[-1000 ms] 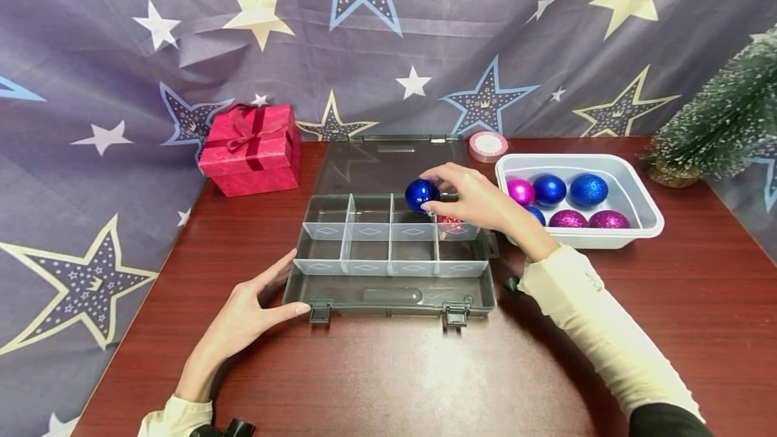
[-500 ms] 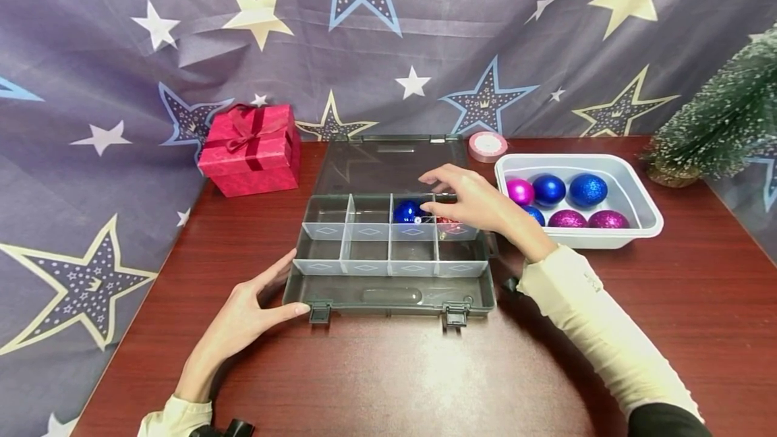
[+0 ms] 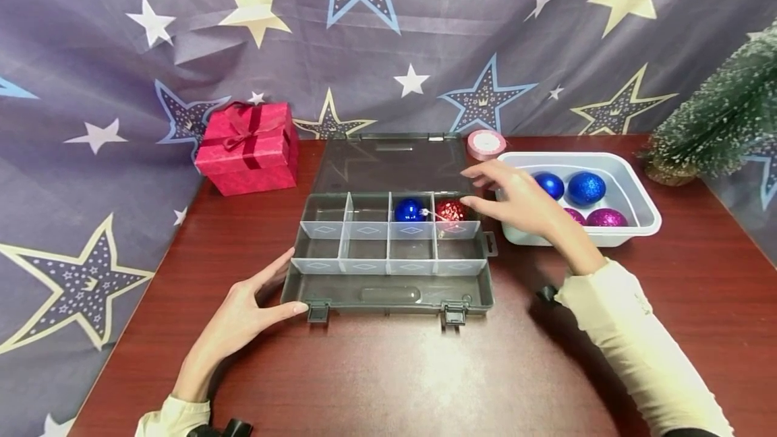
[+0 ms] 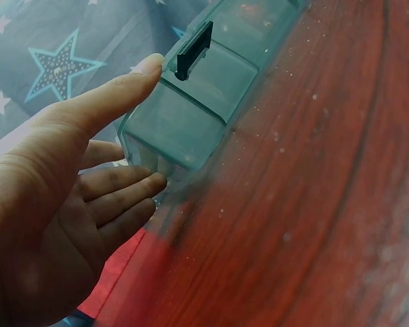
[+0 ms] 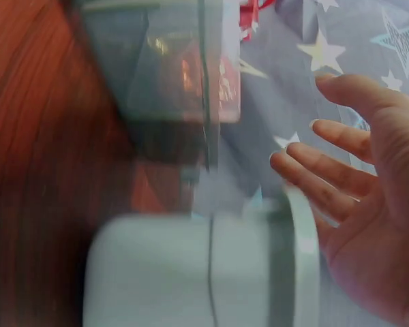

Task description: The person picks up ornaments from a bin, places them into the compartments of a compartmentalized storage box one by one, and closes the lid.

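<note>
A smoky clear compartment box (image 3: 388, 307) lies with its lid back on the table. In its back row sit a shiny blue bauble (image 3: 409, 210) and, one compartment to the right, a red glitter bauble (image 3: 451, 210). My left hand (image 3: 245, 312) rests at the box's left front corner, thumb by the left latch (image 3: 318, 312) and fingers along the side. Past the box's right end, my right hand (image 3: 521, 199) is above the left rim of a white tub (image 3: 651, 218), fingers spread and holding nothing. Inside the tub, blue baubles (image 3: 586, 188) and purple ones (image 3: 607, 217) are partly hidden by that hand.
A red gift box (image 3: 247, 148) stands at the back left. Behind the tub's left corner is a pink ribbon roll (image 3: 486, 145). A small frosted tree (image 3: 710, 113) stands at the right, and a starry cloth (image 3: 388, 52) hangs behind the table.
My right hand let go of the blue bauble, which dropped into the back-row compartment beside the red one. That hand then moved right to the tub. The left hand stays at the box.
</note>
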Available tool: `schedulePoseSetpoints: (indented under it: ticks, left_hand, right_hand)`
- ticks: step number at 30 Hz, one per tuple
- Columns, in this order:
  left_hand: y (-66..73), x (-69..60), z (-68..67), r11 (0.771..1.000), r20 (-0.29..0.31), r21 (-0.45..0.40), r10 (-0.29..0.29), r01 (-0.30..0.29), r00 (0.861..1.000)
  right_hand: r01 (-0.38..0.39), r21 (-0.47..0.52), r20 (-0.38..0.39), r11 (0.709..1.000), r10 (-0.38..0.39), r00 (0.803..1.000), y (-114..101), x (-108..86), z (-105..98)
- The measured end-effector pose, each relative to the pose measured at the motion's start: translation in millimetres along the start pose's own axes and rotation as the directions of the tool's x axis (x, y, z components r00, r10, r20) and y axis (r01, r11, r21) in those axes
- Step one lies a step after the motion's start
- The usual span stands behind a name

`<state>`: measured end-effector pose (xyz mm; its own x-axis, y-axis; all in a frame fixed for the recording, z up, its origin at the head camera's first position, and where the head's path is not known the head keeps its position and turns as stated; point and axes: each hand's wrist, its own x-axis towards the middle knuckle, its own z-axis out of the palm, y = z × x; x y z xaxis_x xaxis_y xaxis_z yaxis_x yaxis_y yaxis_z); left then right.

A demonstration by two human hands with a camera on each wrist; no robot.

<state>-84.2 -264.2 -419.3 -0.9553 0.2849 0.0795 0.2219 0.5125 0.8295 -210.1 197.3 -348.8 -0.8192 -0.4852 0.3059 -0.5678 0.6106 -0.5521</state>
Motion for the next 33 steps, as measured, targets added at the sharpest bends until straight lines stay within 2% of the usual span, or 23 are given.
schedulePoseSetpoints:
  ticks: [5, 7, 12, 15, 22, 26, 33]
  left_hand:
    - [0.0, 0.0, -0.3, 1.0, 0.001, 0.002, -0.004, 0.004, 1.0]
    - [0.4, 0.2, -0.3, 1.0, -0.001, 0.005, -0.006, 0.006, 1.0]
    - [0.9, 0.0, -0.1, 1.0, -0.001, 0.004, -0.009, 0.009, 1.0]
    - [0.1, -0.4, 0.2, 1.0, -0.001, 0.003, -0.008, 0.008, 1.0]
    - [1.0, -0.2, -0.1, 1.0, -0.002, -0.016, -0.005, 0.005, 1.0]
    - [0.9, -0.2, -0.3, 1.0, -0.003, -0.017, -0.006, 0.006, 1.0]
    - [0.4, -0.2, -0.3, 1.0, -0.001, -0.023, -0.009, 0.009, 1.0]
  right_hand:
    - [-0.021, -0.034, -0.079, 0.999, 0.018, 0.997, 12, -17.1, -18]
    - [-0.051, -0.033, -0.1, 0.998, 0.047, 0.994, 18, -24.0, -26]
    - [-0.19, -0.016, -0.116, 0.982, 0.187, 0.975, 32, -41.4, -44]
    - [-0.251, -0.032, -0.128, 0.968, 0.245, 0.961, 41, -51.2, -53]
    - [-0.211, -0.074, -0.164, 0.975, 0.197, 0.967, 66, -67.1, -65]
    - [-0.227, -0.056, -0.151, 0.972, 0.216, 0.965, 77, -71.4, -66]
    - [-0.298, -0.097, -0.106, 0.95, 0.287, 0.952, 84, -69.5, -65]
